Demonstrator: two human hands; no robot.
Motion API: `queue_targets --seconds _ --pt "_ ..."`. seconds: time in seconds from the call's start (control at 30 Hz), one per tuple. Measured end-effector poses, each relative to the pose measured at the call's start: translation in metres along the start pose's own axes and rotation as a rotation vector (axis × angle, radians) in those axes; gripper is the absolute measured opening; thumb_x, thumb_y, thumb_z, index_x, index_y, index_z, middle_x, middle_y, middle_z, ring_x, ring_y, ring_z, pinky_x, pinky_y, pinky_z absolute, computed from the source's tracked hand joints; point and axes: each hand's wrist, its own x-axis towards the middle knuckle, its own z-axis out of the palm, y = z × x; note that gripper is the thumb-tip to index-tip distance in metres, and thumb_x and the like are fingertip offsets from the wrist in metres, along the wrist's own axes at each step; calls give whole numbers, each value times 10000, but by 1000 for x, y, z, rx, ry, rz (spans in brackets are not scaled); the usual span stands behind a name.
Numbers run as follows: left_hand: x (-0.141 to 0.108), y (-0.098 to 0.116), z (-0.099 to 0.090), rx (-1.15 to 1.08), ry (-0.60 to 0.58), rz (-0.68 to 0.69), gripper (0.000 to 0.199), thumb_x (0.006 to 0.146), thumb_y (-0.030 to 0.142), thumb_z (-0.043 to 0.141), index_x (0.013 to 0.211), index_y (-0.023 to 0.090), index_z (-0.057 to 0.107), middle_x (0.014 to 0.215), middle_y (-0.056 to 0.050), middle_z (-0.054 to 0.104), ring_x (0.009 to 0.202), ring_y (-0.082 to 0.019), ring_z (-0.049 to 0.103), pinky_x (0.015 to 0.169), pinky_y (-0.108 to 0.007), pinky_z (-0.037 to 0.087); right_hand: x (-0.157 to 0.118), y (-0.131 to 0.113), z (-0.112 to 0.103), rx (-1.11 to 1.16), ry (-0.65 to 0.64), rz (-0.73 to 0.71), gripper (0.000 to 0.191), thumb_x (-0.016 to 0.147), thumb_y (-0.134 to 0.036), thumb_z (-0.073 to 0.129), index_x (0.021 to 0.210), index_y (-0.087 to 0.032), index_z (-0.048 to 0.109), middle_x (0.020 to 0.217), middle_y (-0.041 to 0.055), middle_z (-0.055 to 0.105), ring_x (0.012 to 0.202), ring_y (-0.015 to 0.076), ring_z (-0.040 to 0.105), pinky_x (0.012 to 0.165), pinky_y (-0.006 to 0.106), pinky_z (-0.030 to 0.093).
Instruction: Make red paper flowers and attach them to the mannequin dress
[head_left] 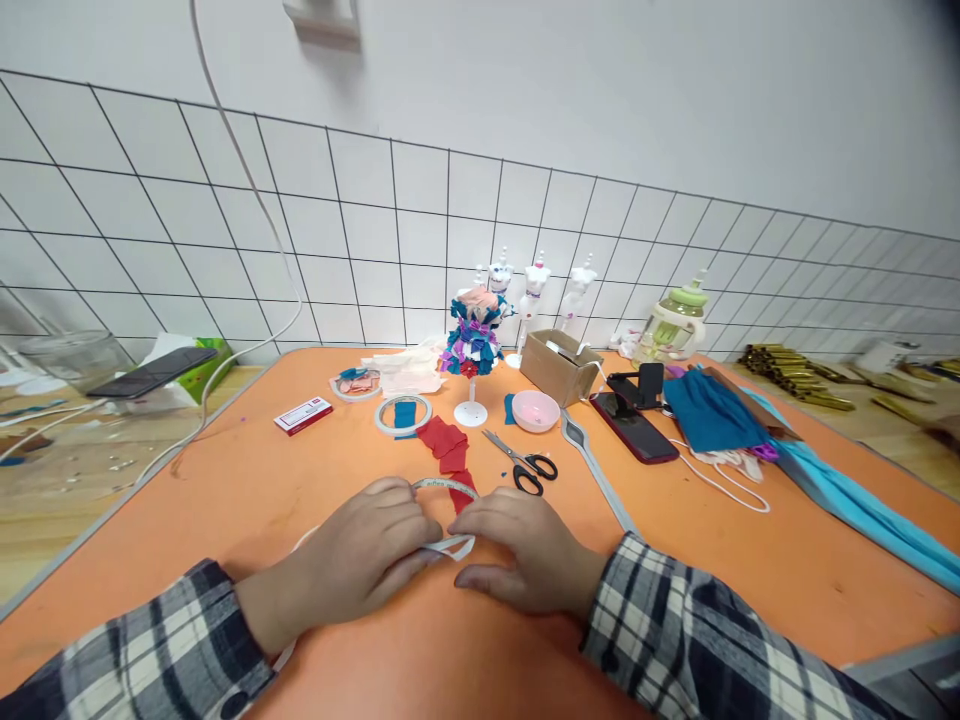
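Observation:
My left hand [375, 550] is closed, its fingers curled on the left side of a tape roll [442, 484] with a printed inner core. From the right, my right hand [517, 550] grips the roll's other side; its thumb is lower and a little apart. A loose white tape end [456, 548] shows between the hands. Much of the roll is hidden by the fingers. Just beyond lie torn red fabric pieces [450, 448] and open scissors [521, 462] with black handles. Further back, a small dress form [472, 345] on a white stand wears teal, purple and peach scraps.
Around the back of the orange table [225, 500] are another tape roll [403, 430], a red-white box [303, 415], a pink bowl [535, 410] and a cardboard box [559, 365]. To the right lie a zipper [600, 480], a phone [634, 428] and teal cloth [709, 410].

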Motion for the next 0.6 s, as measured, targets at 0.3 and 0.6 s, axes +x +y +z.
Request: queue_targets --seconds 0.3,0.6 --pt "7 -2 2 -264 53 -431 348 967 330 456 1284 258 578 1193 -59 714 1013 -223 681 858 -309 528 1 5 -7 330 187 392 278 929 -437 563 835 -191 650 699 24 675 597 138 591 549 247 444" --pt "1 -43 4 -530 140 -801 347 908 507 491 908 220 686 748 -18 726 778 -220 679 773 -335 543 1 39 -23 745 879 666 328 924 -559 529 920 -239 456 670 -54 608 442 83 483 440 206 460"
